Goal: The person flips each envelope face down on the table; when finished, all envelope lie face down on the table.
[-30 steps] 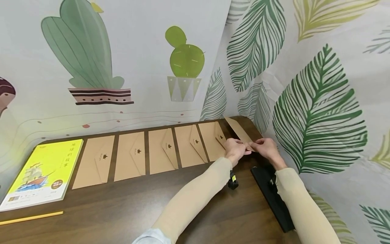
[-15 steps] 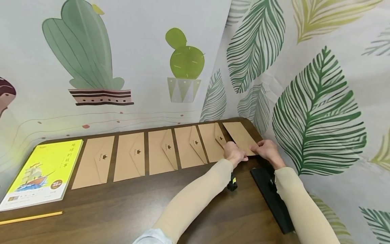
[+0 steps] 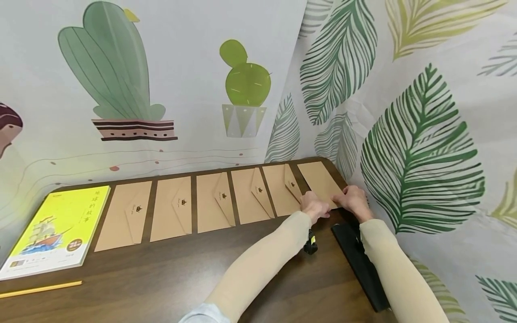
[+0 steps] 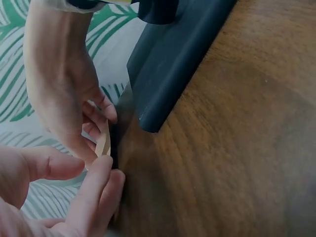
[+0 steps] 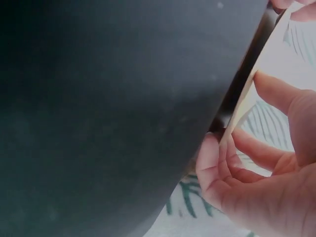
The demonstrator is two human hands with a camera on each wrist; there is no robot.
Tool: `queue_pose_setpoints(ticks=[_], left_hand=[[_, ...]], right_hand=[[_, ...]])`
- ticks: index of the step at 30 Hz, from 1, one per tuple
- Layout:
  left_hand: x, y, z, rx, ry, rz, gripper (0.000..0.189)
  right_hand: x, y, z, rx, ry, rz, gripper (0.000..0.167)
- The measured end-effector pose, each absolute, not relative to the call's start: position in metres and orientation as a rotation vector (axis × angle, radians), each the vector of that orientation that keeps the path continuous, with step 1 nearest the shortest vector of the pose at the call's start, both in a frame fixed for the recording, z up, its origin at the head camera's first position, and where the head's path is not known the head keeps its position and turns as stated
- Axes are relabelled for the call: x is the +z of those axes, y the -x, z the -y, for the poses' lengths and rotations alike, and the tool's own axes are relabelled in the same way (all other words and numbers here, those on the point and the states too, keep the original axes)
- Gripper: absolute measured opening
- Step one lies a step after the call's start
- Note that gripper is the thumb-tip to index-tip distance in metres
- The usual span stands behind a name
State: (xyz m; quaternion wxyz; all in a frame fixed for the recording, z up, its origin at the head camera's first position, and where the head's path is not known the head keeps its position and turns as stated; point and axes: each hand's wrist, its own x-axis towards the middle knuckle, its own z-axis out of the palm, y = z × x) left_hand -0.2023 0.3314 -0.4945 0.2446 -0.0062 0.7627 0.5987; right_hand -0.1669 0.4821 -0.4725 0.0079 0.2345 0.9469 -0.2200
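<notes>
A plain brown kraft envelope [image 3: 321,181] lies at the right end of a row, no flap showing on its upper side. My left hand [image 3: 314,206] holds its near left corner, thumb on one side and fingers on the other. At the near right corner my right hand [image 3: 352,201] pinches the same envelope. In the right wrist view its thumb and fingers [image 5: 212,158] sit on opposite sides of the thin paper edge. The left wrist view catches both hands close together at that edge. To the left lie several envelopes [image 3: 250,197] with crown-printed flaps.
A yellow book [image 3: 56,229] sits at the table's left end, a yellow pencil [image 3: 40,289] in front of it. A long black object [image 3: 359,267] lies under the right forearm. Printed wall cloth [image 3: 194,80] borders the brown table [image 3: 161,278] behind and at right.
The envelope has come down from a tilted position to lie almost flat, then shifted slightly right and nearer. Both hands moved slightly nearer with it.
</notes>
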Motion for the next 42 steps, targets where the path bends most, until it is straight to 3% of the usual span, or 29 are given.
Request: queue_pose_setpoints(ticks=[4, 11, 14, 20, 24, 31, 37, 42], left_hand=[[-0.509, 0.207, -0.342, 1.643, -0.01, -2.121, 0.024], [-0.5, 0.202, -0.334, 1.655, -0.063, -2.092, 0.023], [-0.481, 0.193, -0.315, 1.696, -0.114, -2.019, 0.025], [-0.453, 0.182, -0.282, 1.761, -0.148, -1.966, 0.008], [-0.449, 0.186, -0.266, 1.767, -0.178, -2.034, 0.006], [-0.443, 0.193, -0.232, 1.786, -0.218, -2.086, 0.008], [-0.448, 0.197, -0.21, 1.763, -0.23, -2.136, 0.017], [-0.456, 0.2, -0.193, 1.781, -0.242, -2.113, 0.021]], right_hand=[[-0.47, 0.165, -0.479, -0.682, -0.735, -2.955, 0.048], [-0.467, 0.162, -0.477, -0.587, -0.738, -2.937, 0.04], [-0.47, 0.164, -0.476, -0.642, -0.741, -2.936, 0.054], [-0.487, 0.176, -0.468, -0.809, -0.668, -3.036, 0.072], [-0.498, 0.185, -0.454, -0.829, -0.576, -3.073, 0.067], [-0.475, 0.174, -0.399, -0.852, -0.412, -2.982, 0.056], [-0.518, 0.197, -0.406, -0.735, -0.42, -2.976, 0.059], [-0.55, 0.215, -0.417, -0.657, -0.345, -3.029, 0.052]])
